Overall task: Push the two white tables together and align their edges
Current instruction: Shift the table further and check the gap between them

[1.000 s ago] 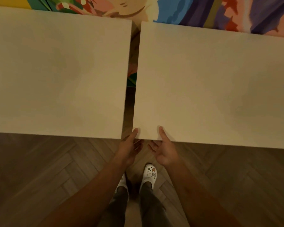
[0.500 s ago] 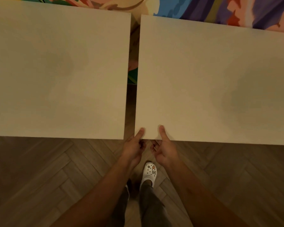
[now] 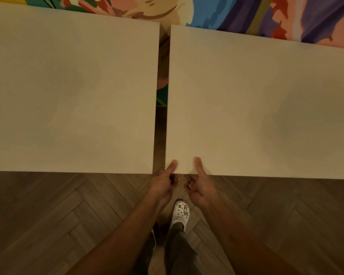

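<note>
Two white tables stand side by side with a narrow gap between them. The left table [image 3: 68, 96] fills the left half of the view, and the right table [image 3: 256, 106] fills the right half. Both hands grip the right table's near edge at its near left corner. My left hand [image 3: 163, 183] has its thumb on top right at the corner, fingers curled under the edge. My right hand [image 3: 199, 187] holds the same edge a little further right, thumb on top. The two near edges are almost in line, the right one slightly nearer to me.
Dark herringbone wood floor [image 3: 48, 225] lies under and in front of the tables. A bright multicoloured rug [image 3: 236, 12] shows beyond the far edges and through the gap. My legs and a white clog [image 3: 180, 214] stand just in front of the gap.
The right table's near left corner has swung slightly right and its near edge has come closer to level with the left table's. Both hands stayed on that corner.
</note>
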Available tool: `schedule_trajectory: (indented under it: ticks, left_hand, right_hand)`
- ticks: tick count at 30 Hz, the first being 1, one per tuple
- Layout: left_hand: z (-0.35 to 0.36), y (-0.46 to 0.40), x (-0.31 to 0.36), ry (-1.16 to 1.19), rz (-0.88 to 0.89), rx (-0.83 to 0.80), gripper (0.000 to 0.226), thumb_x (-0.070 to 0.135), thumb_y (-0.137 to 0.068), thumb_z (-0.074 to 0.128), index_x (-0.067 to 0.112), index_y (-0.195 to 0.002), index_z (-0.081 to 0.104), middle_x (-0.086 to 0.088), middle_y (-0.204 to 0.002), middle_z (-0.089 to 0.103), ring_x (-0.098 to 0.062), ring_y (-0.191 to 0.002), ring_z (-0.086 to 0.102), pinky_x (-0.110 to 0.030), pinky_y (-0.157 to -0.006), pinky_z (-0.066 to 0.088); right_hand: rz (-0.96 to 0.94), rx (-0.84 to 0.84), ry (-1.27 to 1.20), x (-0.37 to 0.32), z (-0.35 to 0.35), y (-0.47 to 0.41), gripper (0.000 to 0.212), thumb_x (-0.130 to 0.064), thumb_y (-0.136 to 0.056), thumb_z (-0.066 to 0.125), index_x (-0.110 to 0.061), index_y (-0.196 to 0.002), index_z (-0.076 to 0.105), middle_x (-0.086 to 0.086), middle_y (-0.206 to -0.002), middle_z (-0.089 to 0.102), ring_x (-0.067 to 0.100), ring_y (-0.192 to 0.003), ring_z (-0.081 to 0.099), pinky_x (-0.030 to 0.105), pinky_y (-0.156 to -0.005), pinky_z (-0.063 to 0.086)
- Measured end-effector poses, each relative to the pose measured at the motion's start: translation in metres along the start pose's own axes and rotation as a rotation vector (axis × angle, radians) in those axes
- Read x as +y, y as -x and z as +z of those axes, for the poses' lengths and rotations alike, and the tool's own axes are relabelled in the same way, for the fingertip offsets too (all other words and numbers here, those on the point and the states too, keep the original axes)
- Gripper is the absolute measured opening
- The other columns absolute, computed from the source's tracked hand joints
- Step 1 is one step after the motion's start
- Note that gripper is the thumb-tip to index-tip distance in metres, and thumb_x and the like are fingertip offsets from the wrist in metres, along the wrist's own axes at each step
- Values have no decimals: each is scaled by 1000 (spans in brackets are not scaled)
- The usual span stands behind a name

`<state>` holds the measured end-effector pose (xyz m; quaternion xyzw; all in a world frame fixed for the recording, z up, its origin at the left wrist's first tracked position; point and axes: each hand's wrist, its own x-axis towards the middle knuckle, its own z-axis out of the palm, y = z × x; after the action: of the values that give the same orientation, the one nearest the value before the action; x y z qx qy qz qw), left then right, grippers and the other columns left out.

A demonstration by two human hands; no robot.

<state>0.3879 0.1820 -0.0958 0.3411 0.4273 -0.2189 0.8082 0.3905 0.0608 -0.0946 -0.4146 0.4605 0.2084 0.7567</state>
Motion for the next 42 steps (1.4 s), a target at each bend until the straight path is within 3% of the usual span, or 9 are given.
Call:
schedule_trajectory:
  ticks: [6,9,11,17,20,25,30,38,42]
  left_hand:
    - [-11,6,3,-7,-14,14,42,22,-87,78,0,-122,69,-4,-88,78,-6,-62,68,-18,-52,50]
    - [-21,6,4,-32,-11,19,42,27,-76,83,4,-110,73,-7,-88,78,-9,-61,66,-20,-52,52]
    - [-26,7,4,-36,-17,18,36,26,-80,83,4,-108,74,-8,-88,78,-9,-61,67,-21,-52,53]
    - [-32,16,-3,-30,-17,8,37,23,-86,79,0,-113,72,-9,-86,78,-10,-60,70,-21,-51,54]
    - [-35,20,-6,-38,-20,-8,37,24,-86,79,2,-114,72,-8,-91,79,-9,-64,72,-21,-53,54]
    - [-42,29,-14,-44,-43,-30,37,24,-86,78,0,-114,72,-9,-86,78,-12,-61,72,-22,-53,55]
    - [-45,40,-21,-11,-43,-42,31,20,-92,74,2,-117,72,-14,-104,79,-16,-77,77,-23,-58,57]
    - [-45,47,-21,-70,-9,-48,20,19,-94,71,5,-108,74,-7,-90,80,-10,-67,74,-20,-54,54]
    - [-47,48,-21,-129,-10,-60,23,21,-95,71,5,-111,73,-6,-95,80,-9,-73,75,-20,-59,56]
  right_hand:
    - [41,10,8,10,1,2,58,-57,-83,75,-22,-128,69,2,-119,78,19,-120,68,37,-96,45]
    - [41,-4,14,16,2,4,54,-56,-82,76,-24,-125,70,1,-116,78,18,-114,69,36,-89,44]
    - [43,-10,25,20,2,6,53,-57,-80,76,-25,-122,71,0,-116,78,17,-112,69,36,-87,43]
    - [53,-45,15,26,-6,10,57,-56,-84,74,-24,-130,68,0,-121,77,16,-121,66,44,-116,31]
    - [58,-30,-11,30,-10,15,56,-53,-84,75,-23,-131,67,2,-121,77,19,-122,67,45,-116,36]
    - [44,-15,12,36,-16,24,58,-52,-84,75,-22,-132,67,2,-121,77,20,-122,67,52,-121,26]
    - [65,-28,3,43,-27,30,67,-53,-76,81,-20,-133,67,4,-123,76,22,-123,67,51,-119,34]
    - [50,-48,16,45,-30,35,62,-51,-80,79,-20,-132,68,5,-124,75,23,-127,65,52,-120,31]
    - [48,-19,69,42,-30,42,59,-51,-84,75,-20,-134,66,3,-125,75,22,-126,65,45,-112,39]
